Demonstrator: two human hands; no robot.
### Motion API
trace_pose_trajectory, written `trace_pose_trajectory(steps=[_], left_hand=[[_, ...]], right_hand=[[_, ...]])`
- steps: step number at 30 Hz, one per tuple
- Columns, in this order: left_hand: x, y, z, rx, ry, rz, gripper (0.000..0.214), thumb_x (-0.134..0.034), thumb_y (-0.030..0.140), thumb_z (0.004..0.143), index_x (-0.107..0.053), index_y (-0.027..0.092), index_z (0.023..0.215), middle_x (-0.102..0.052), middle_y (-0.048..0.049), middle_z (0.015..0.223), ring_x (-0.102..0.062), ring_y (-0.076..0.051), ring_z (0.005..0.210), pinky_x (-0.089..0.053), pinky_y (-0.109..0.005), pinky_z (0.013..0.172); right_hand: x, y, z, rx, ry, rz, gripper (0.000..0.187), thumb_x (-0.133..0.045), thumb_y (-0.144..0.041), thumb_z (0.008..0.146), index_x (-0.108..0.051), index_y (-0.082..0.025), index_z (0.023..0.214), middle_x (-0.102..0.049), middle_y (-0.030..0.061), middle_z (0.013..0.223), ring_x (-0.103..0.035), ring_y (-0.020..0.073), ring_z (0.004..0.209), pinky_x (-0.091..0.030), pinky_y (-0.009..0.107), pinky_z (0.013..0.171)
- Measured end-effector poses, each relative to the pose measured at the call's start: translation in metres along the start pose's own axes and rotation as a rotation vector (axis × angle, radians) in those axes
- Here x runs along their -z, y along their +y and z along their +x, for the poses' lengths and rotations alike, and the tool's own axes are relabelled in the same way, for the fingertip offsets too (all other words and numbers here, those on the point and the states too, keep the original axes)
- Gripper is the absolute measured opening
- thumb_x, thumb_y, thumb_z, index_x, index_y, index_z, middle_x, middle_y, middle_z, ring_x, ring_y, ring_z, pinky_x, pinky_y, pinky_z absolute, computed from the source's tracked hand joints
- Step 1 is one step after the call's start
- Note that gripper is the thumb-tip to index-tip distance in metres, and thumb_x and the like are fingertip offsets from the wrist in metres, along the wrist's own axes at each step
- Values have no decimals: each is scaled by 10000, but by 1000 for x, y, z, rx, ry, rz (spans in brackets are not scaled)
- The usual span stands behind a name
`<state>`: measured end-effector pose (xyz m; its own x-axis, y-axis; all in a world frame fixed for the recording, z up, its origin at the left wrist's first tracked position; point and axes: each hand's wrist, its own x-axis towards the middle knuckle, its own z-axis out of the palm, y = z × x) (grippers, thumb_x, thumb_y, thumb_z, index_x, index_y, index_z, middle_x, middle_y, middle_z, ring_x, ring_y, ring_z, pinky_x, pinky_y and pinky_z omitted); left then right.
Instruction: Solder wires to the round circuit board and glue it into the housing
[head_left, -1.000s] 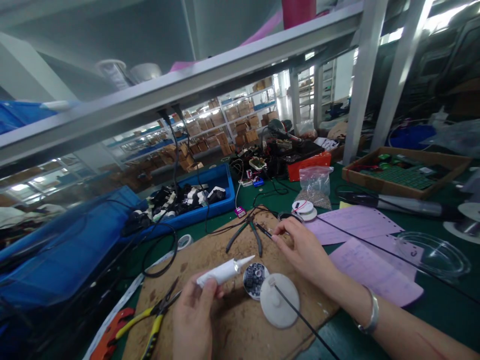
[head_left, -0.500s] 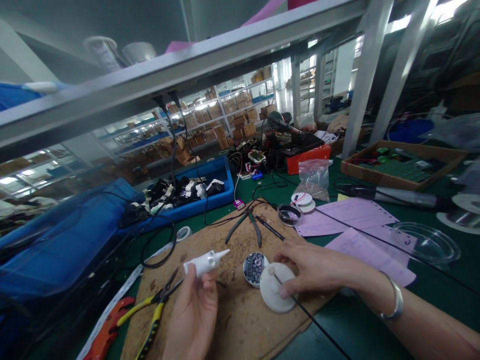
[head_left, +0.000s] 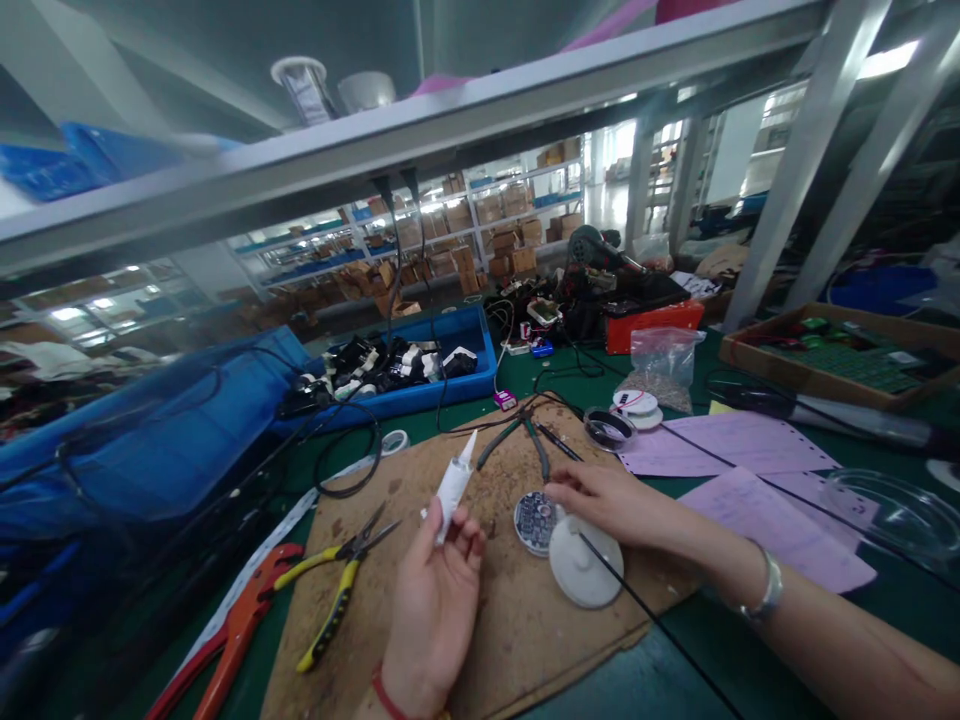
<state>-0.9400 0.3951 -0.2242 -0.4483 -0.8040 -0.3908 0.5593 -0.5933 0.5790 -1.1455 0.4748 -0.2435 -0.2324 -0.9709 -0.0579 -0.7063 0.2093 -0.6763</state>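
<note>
My left hand is closed round a white glue tube, its pointed nozzle tilted up. My right hand is curled, with its fingertips at the upper right rim of a round circuit board. The thumb side is partly hidden, so whether it grips the board is unclear. Just below that hand lies a round white cover, overlapping the board's edge, with a black cable running from its middle toward the lower right. Both sit on a brown cardboard sheet.
Yellow-handled pliers and a red-orange cutter lie left. Green-handled pliers and a black pen lie beyond the board. A blue bin of parts stands behind; purple papers lie right.
The view has swung left. My left hand has turned the tube more upright. My right hand has come off the white cover and moved up to the circuit board's rim.
</note>
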Motion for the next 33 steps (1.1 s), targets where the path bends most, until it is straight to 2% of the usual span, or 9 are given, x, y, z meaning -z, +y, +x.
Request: trace_pose_trajectory(steps=[4, 10, 13, 16, 20, 23, 28, 31, 33], left_hand=[[6, -17, 1, 58, -35, 89, 135, -506, 236, 944, -588, 140, 897, -644, -58, 849, -630, -156, 876, -566, -380, 881], [8, -25, -4, 11, -109, 71, 90, -550, 240, 923, -557, 170, 867, -661, -71, 893, -610, -166, 934, -513, -447, 961], [9, -23, -4, -69, -142, 100, 107, -615, 267, 885, -567, 172, 891, -652, -53, 901, -609, -160, 939, -506, -436, 980], [10, -18, -4, -204, -164, 195, 220, -686, 344, 830, -558, 197, 932, -646, -15, 879, -617, -136, 856, -556, -338, 879], [8, -9, -6, -473, -139, 403, 279, -681, 429, 820, -565, 211, 949, -644, 10, 793, -582, -104, 665, -539, -192, 595], [4, -2, -5, -499, -106, 365, 332, -754, 445, 742, -583, 199, 887, -633, 22, 731, -561, -98, 595, -538, -193, 547], [-1, 4, -2, -357, -20, 254, 459, -863, 419, 579, -610, 179, 877, -625, 23, 717, -557, -95, 568, -547, -205, 537], [3, 7, -1, -511, -3, 435, 392, -753, 497, 714, -599, 191, 904, -598, 32, 716, -528, -85, 556, -507, -179, 511], [8, 10, -2, -658, 25, 623, 344, -626, 526, 826, -586, 194, 902, -561, 37, 673, -503, -80, 539, -460, -160, 490]], right_hand=[[2, 0, 17, -33, -62, -40, 262, -567, -413, 905, -660, -171, 866, -667, 59, 830, -599, 227, 787, -334, 287, 622], [-2, 3, 16, -42, -84, 73, 201, -672, -347, 771, -574, -172, 778, -596, 12, 720, -529, 168, 680, -307, 250, 558], [-5, 5, 10, -7, -102, 223, 303, -627, -455, 759, -500, -180, 757, -547, -6, 665, -488, 140, 612, -295, 236, 515], [-7, 5, 4, -4, -61, 419, 432, -539, -595, 766, -425, -195, 885, -577, 0, 720, -544, 152, 641, -372, 239, 546], [-11, 4, 0, -56, 95, 811, 636, -663, -587, 734, -416, -164, 1140, -644, 54, 892, -627, 203, 828, -470, 294, 717], [-14, 5, 1, -16, 151, 904, 492, -697, -508, 752, -538, -131, 1025, -653, 81, 924, -622, 210, 901, -465, 301, 800], [-10, 0, -4, 177, 307, 696, 255, -665, -324, 800, -601, -176, 998, -625, 36, 947, -593, 189, 878, -461, 312, 775], [-6, -8, -15, 327, 428, 365, 213, -634, -193, 816, -641, -233, 1025, -587, 13, 968, -555, 181, 926, -426, 326, 829], [-4, -13, -21, 393, 433, 247, 269, -626, -141, 822, -651, -266, 1060, -556, 6, 986, -536, 167, 941, -416, 308, 829]])
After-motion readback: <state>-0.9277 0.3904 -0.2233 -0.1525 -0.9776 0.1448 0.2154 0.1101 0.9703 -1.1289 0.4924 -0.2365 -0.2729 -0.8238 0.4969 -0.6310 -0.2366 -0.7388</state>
